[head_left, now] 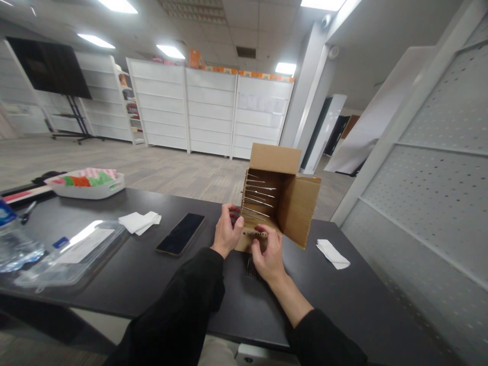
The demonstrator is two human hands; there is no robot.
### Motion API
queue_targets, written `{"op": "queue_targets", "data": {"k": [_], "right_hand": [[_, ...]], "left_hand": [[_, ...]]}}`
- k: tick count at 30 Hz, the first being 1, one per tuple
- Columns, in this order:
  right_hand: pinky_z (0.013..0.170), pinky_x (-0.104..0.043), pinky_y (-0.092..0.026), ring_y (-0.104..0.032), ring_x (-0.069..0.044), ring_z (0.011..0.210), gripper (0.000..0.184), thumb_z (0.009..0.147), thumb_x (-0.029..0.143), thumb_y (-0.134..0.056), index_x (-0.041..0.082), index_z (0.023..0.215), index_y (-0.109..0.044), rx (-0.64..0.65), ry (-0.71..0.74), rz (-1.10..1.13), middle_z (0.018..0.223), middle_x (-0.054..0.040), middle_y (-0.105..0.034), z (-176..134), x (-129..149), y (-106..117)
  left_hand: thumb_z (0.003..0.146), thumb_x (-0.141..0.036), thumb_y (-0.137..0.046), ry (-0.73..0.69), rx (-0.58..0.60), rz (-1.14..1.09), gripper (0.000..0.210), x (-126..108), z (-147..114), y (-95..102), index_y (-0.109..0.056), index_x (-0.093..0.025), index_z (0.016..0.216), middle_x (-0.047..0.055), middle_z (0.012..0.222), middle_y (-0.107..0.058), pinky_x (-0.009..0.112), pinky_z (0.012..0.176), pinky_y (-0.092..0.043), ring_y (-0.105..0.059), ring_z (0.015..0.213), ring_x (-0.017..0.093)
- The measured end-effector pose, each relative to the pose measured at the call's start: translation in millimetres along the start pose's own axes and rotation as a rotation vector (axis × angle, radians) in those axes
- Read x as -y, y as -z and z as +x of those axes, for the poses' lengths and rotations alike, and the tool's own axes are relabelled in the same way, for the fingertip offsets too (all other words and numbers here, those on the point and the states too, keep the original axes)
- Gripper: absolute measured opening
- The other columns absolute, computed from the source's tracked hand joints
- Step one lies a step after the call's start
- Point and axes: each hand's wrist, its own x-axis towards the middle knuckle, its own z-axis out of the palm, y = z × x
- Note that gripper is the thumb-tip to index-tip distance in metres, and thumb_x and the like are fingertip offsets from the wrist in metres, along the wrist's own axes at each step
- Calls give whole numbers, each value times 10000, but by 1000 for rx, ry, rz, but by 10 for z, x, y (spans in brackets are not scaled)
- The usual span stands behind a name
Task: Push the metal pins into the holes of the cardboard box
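Note:
An open cardboard box (281, 201) stands on the dark table, its flaps spread. Several thin metal rods (259, 198) poke through its left wall into the inside. My left hand (227, 231) grips that left wall at its lower front edge, thumb toward me; something red shows behind the fingers. Over the front flap (244, 243), beside a row of small holes, my right hand (270, 253) is curled with thumb and index finger bent toward each other. Whether a small piece sits between them cannot be made out. Below this hand lies a bunch of thin dark rods (250, 266).
Left of the box lie a phone (181, 234), white tissue (140, 222) and a clear plastic case (76, 254). Farther left are a water bottle (17, 241) and a white basket (87, 189). Another tissue (333, 253) lies right, near a perforated panel (434, 178).

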Motion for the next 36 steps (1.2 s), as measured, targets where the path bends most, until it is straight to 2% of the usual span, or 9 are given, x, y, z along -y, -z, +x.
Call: {"op": "queue_targets", "data": {"k": [5, 10, 36], "right_hand": [[908, -433, -397, -592, -242, 980, 316, 810, 188, -482, 194, 1123, -522, -48, -113, -3, 1032, -81, -641, -8, -112, -52], [949, -456, -372, -603, -240, 994, 463, 798, 181, -488, 197, 1259, -458, -103, -179, 19, 1061, -80, -645, 0, -140, -61], [937, -451, -378, -616, -226, 930, 529, 829, 202, -477, 205, 1356, -419, -123, -140, -11, 1034, -67, -656, -4, -144, -59]], "left_hand": [[857, -419, -456, 3, -34, -52, 295, 19, 21, 15, -453, -201, 1056, 51, 965, -628, 313, 743, -486, -636, 811, 185], [873, -391, -441, -14, -70, -96, 266, 34, 34, 20, -478, -194, 1048, 56, 945, -648, 308, 750, -488, -647, 829, 191], [864, -333, -447, -30, -99, -80, 192, 25, 34, 24, -457, -203, 1005, 15, 837, -597, 281, 705, -465, -606, 733, 164]]}}
